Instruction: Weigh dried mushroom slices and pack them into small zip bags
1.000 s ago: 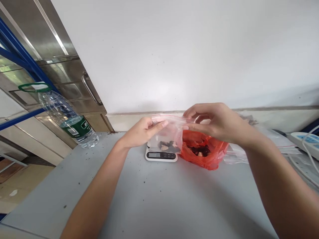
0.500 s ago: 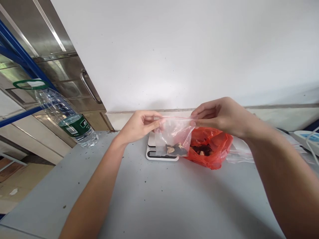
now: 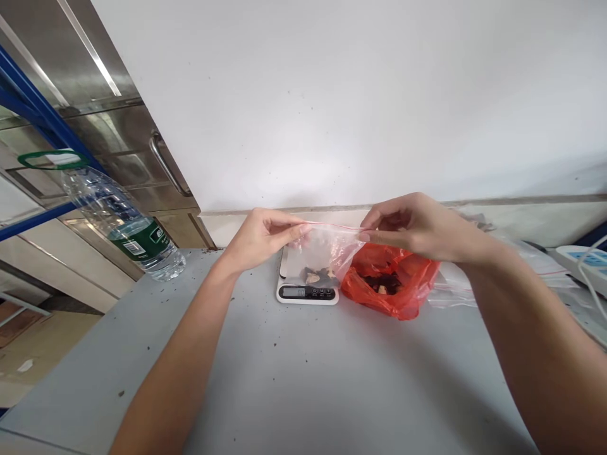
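A clear zip bag (image 3: 327,251) with a red line along its top hangs between my two hands. My left hand (image 3: 258,240) pinches its top left corner, and my right hand (image 3: 412,227) grips the top right corner. Dark and pale dried pieces (image 3: 318,277) lie in the bottom of the bag. Behind and below the bag is a white digital scale (image 3: 307,298) with its display lit; whether the bag touches the scale I cannot tell. Just right of it, under my right hand, sits an open red plastic bag (image 3: 403,303) holding more dark pieces.
A large water bottle (image 3: 142,243) with a green handle stands at the table's left edge. More clear zip bags (image 3: 453,291) lie to the right, near a white device with a cable (image 3: 576,259). Dark crumbs dot the grey table (image 3: 265,385). A white wall (image 3: 332,114) rises behind.
The zip bag has shifted slightly left and back, its lower end now over the scale's platform. The scale's display has come into view. Both hands keep their hold.
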Demonstrator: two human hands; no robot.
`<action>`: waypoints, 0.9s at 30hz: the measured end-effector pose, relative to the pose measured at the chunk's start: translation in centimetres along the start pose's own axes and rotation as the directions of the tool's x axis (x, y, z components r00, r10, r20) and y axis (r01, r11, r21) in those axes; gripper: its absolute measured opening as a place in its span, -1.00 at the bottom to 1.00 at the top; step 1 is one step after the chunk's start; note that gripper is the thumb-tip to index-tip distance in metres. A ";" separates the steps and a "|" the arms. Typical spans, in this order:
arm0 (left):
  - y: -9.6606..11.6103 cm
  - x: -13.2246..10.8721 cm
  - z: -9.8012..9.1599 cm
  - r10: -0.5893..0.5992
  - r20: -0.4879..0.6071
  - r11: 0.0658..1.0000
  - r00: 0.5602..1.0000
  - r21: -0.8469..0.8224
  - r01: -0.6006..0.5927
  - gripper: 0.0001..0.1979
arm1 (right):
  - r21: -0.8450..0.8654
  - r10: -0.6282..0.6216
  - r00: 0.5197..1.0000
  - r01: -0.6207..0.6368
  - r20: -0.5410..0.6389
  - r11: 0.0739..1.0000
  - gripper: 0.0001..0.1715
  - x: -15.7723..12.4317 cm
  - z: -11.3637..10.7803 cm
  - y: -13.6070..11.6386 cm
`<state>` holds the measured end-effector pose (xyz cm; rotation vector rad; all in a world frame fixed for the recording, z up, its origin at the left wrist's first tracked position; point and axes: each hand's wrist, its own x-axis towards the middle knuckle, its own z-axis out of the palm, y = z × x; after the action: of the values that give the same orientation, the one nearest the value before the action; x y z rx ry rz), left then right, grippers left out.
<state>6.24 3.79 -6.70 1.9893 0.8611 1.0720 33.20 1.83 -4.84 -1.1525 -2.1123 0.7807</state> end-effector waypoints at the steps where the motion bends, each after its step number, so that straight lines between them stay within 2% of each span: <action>1: 0.0 0.0 0.0 0.001 -0.006 1.000 1.000 -0.002 -0.001 -0.73 | 0.012 -0.009 1.000 0.009 -0.019 1.000 -0.57 -0.1 0.0 0.1; 4: 0.0 0.0 0.1 0.016 -0.018 1.000 1.000 -0.011 -0.016 -0.74 | 0.029 -0.021 0.998 0.022 -0.053 0.999 -0.61 -0.2 0.0 0.5; 10: -0.3 0.1 0.8 0.065 -0.047 0.997 0.997 0.039 -0.063 -0.73 | 0.082 -0.009 0.995 0.001 0.096 0.997 -0.58 0.3 0.1 1.4; 14: -0.1 0.0 1.3 0.074 -0.036 0.996 0.997 0.053 -0.072 -0.78 | 0.071 -0.079 0.994 0.073 0.082 0.995 -0.66 0.4 0.4 1.5; 17: 0.2 0.0 1.5 0.090 -0.006 0.992 0.996 0.091 -0.089 -0.82 | 0.059 -0.111 0.992 0.108 0.058 0.992 -0.64 0.3 0.4 1.2; 21: 0.4 0.0 1.6 0.122 -0.011 0.986 0.992 0.119 -0.120 -0.80 | 0.081 -0.087 0.995 0.084 0.042 0.993 -0.65 0.2 0.7 0.9; 24: 0.5 -0.1 1.5 0.104 -0.032 0.984 0.994 0.146 -0.098 -0.80 | 0.093 -0.066 0.996 0.060 0.060 0.994 -0.67 0.3 1.1 0.8; 27: 0.5 -0.2 1.6 0.071 -0.043 0.989 0.997 0.130 -0.065 -0.79 | 0.064 -0.102 0.993 0.099 0.055 0.993 -0.68 0.5 1.4 0.7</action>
<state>7.62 2.90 -6.97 2.1214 0.9134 1.1311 32.30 2.23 -6.15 -0.9943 -2.1607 0.8354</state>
